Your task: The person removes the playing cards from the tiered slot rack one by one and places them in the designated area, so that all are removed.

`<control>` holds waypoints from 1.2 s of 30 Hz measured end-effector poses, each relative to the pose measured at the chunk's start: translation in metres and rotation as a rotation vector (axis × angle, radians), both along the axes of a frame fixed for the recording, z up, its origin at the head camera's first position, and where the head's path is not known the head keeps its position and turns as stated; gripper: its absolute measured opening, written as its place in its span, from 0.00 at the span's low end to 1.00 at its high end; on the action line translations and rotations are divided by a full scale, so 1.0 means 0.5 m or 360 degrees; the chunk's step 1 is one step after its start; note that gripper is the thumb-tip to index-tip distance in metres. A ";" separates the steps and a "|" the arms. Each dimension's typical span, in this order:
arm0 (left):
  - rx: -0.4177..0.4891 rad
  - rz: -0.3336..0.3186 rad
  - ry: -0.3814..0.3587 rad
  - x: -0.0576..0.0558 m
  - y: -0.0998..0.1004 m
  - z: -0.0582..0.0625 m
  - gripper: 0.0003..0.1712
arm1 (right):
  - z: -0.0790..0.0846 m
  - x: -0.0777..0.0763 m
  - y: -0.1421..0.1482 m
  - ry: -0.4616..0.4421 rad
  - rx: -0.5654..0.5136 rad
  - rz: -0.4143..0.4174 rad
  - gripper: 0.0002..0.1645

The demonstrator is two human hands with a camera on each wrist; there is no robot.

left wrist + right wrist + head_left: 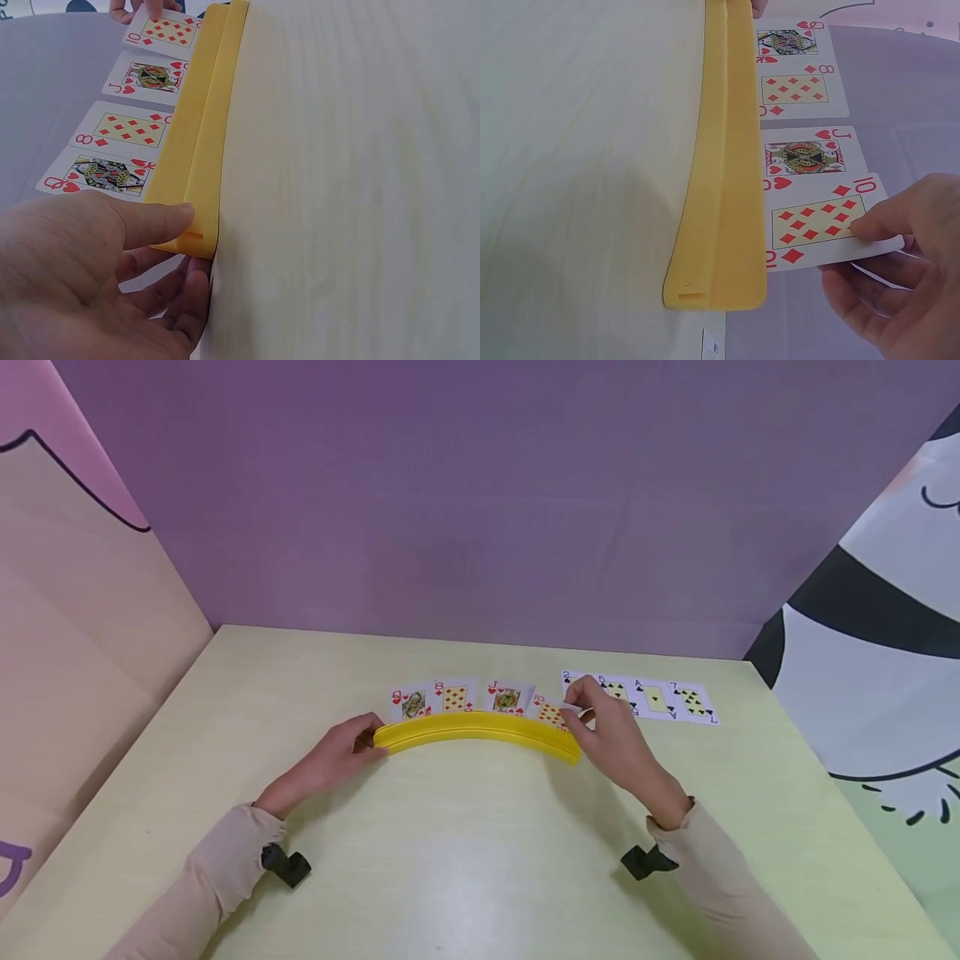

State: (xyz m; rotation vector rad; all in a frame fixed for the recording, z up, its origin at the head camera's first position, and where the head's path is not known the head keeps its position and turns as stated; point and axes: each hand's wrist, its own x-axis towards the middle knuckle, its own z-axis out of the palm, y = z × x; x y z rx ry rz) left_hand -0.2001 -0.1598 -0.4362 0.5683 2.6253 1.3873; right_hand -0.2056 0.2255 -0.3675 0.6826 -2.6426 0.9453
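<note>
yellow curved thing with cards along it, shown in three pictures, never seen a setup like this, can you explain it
There is no machine here, just a person's bare left hand and right hand at a table. The wide picture comes from a head-worn camera looking down; the close ones come from cameras on each wrist. The left hand grips one end of the yellow holder. Along its far edge stand the queen of hearts, eight of diamonds, jack of hearts and ten of diamonds, which the right hand pinches. Beyond, to the right, lies a row of black-suited cards.
</note>
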 end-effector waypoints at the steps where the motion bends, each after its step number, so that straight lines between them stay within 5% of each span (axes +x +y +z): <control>1: -0.0003 -0.0002 0.0003 0.000 0.000 0.000 0.10 | 0.000 0.002 0.002 0.0000 0.0003 -0.0004 0.08; 20: -0.0006 -0.0006 0.0012 0.002 -0.008 0.002 0.10 | 0.012 0.031 0.040 0.0373 -0.0132 -0.0075 0.11; 26: -0.0001 -0.0017 0.0021 0.006 0.000 0.009 0.10 | 0.024 0.033 0.062 0.0470 -0.0224 -0.0142 0.19; 32: -0.0020 0.0002 0.0020 0.008 0.001 0.011 0.10 | 0.032 0.026 0.074 0.0561 -0.0269 -0.0153 0.09; 36: -0.0028 0.0008 0.0000 0.007 -0.001 0.009 0.09 | 0.029 0.020 0.086 0.0561 -0.0262 -0.0200 0.11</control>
